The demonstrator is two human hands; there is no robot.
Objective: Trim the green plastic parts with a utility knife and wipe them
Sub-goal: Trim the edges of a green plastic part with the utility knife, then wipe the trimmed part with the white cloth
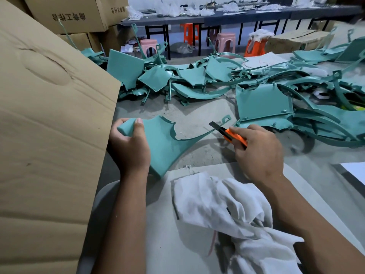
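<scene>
Head: left hand (pixel 129 147) grips green part (pixel 164 143), knife (pixel 229 133) right.

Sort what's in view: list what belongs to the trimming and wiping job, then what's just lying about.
Job: green part in left hand; utility knife in right hand; white cloth; pile of green parts.

Lying about: cardboard boxes; stools; back table.

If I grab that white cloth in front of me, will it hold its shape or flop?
The white cloth lies crumpled in soft folds, so it will likely flop and drape. It looks thin and probably light. Loose ends may trail, so it could drag across the table.
</scene>
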